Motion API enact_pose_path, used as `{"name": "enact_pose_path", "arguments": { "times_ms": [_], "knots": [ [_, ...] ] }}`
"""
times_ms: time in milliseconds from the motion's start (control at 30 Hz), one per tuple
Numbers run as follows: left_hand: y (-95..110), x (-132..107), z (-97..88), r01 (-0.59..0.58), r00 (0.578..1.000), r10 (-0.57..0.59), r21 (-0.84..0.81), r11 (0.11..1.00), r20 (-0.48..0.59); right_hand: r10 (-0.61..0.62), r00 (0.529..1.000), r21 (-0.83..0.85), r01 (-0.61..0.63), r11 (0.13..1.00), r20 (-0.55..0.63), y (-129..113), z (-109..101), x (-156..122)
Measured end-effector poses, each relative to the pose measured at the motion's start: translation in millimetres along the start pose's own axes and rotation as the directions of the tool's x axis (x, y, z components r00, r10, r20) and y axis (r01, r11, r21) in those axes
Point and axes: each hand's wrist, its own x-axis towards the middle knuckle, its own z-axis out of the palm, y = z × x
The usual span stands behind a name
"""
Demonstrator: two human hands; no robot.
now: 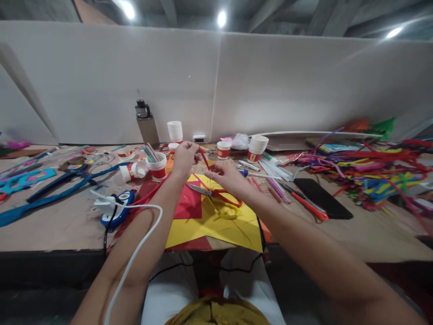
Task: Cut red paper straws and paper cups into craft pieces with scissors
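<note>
I find the red strip (204,158) at the centre of the frame, spanning between my hands. My left hand (183,158), fingers closed, pinches its upper end. My right hand (228,176) is partly curled at the lower end; whether it grips, I cannot tell. Just below lie scissors (200,189), above yellow paper (209,232). A black phone (321,197) lies right of centre.
</note>
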Motion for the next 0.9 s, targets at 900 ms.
{"name": "enact_pose_path", "arguments": {
  "times_ms": [900],
  "knots": [
    [-28.5,-0.2,-2.7,0.319,0.886,-0.364,0.193,0.928,0.288,0.177,0.913,0.784,-0.407,0.469,0.368,38.1,15.2,-3.0]
  ]
}}
